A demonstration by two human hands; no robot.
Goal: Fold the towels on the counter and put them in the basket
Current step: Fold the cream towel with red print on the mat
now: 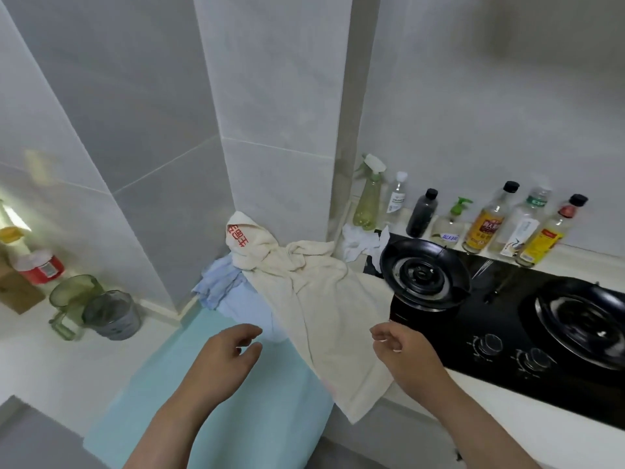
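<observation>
The cream towel [324, 299] lies crumpled from the back corner of the counter [500, 404], by the tiled pillar, down to the front edge, where one corner hangs over. A blue towel [233, 296] is bunched under its left side. No basket is in view.

The left hand [226, 353] hovers over the pale green mat [182, 374] just beside the towel, fingers loosely curled and holding nothing. The right hand [402, 353] is at the towel's right edge with thumb and fingers bent in. Whether it has the cloth pinched, I cannot tell.

The step in hand looks like taking up the cream towel to fold it. It would go best if each hand takes one corner of the near end. They can then lift it clear of the blue towel and shake it flat over the mat before folding.

The stove [473, 336] sits close on the right, its near burner [422, 275] touching the towel's edge, so the cloth may snag there. A white rag [358, 242] and a row of bottles [487, 221] stand along the back edge, and two cups [91, 306] well off to the left.
</observation>
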